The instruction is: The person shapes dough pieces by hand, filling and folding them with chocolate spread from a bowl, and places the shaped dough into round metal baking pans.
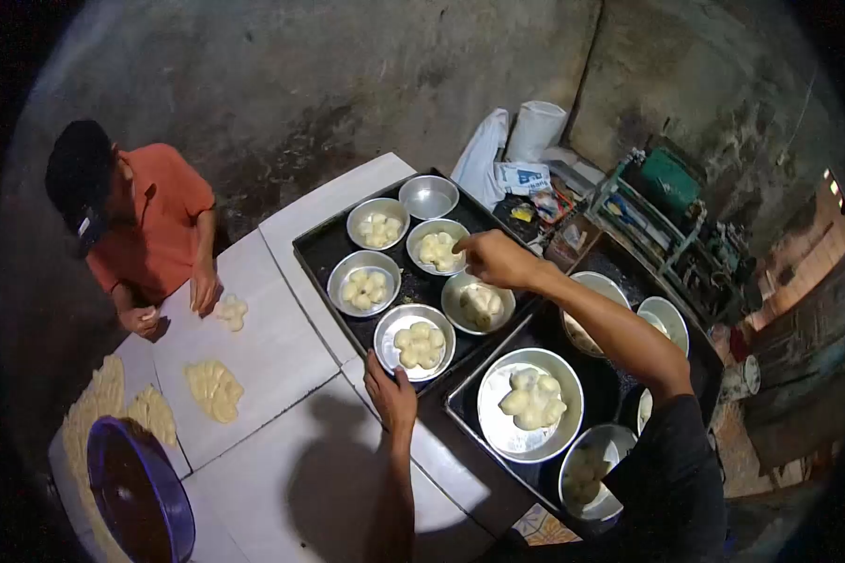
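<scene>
My right hand (499,258) reaches over a round metal pan (426,266) on the far black tray. Its fingers are curled, with the fingertips at the dough balls (437,251) inside; whether something is pinched there is hidden. Lower down, my left hand (391,392) lies with fingers stretched out against the near side of another round pan (385,358), by the tray's edge. That pan holds a cluster of pale dough balls (420,344). Around them on the same tray (324,251) stand several more pans, most with dough, and one bare pan (429,197) at the back.
A second black tray (462,403) with several dough pans, one larger (486,424), lies to the right. Across the white tiled table (282,460), a person in an orange shirt (164,216) works by dough pieces (214,389). A purple basin (190,511) stands front left; machinery (671,183) is behind.
</scene>
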A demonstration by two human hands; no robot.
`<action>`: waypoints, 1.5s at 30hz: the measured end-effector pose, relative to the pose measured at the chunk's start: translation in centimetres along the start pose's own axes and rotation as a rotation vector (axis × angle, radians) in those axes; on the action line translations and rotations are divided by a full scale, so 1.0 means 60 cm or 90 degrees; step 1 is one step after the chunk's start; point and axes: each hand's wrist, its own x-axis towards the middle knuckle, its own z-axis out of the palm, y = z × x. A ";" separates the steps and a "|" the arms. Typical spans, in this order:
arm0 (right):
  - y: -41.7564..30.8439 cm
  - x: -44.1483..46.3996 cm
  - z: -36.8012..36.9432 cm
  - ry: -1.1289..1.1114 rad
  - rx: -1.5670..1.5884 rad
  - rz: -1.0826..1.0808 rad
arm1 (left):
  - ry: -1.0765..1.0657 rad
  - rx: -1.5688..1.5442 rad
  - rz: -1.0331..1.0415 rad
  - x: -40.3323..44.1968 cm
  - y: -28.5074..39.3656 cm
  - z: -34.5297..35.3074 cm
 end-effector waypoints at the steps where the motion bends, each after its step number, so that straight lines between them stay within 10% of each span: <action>1: -0.046 -0.027 -0.041 0.051 0.111 -0.003 | 0.002 0.017 0.080 -0.009 -0.024 -0.008; 5: -0.271 -0.172 -0.137 0.117 0.138 -0.052 | -0.099 -0.184 0.018 -0.112 -0.014 -0.138; 9: -0.437 -0.283 -0.099 -0.158 0.222 -0.162 | -0.156 -0.296 -0.053 -0.263 0.002 -0.287; 14: -0.616 -0.345 0.089 -0.569 0.149 -0.315 | -0.141 -0.312 -0.066 -0.407 -0.037 -0.487; 19: -0.784 -0.343 0.372 -0.619 -0.002 -0.334 | 0.104 -0.147 -0.081 -0.518 -0.117 -0.700; 21: -0.851 -0.342 0.499 -0.242 0.222 -0.429 | 0.265 -0.176 -0.089 -0.572 -0.197 -0.766; 25: -1.010 -0.331 0.566 -0.298 0.341 -0.200 | 0.367 -0.044 -0.156 -0.651 -0.286 -0.896; 29: -1.085 -0.358 0.647 -0.135 0.194 -0.266 | 0.354 -0.095 -0.161 -0.670 -0.294 -0.941; 33: -1.077 -0.377 0.664 -0.171 0.334 -0.192 | -0.025 0.231 -0.018 -0.642 -0.284 -0.924; 37: -1.097 -0.384 0.605 -0.244 0.517 -0.080 | -0.067 0.417 0.060 -0.640 -0.328 -0.876; 45: -0.994 -0.352 0.368 0.124 1.273 0.036 | 0.312 -0.122 -0.107 -0.625 -0.308 -0.903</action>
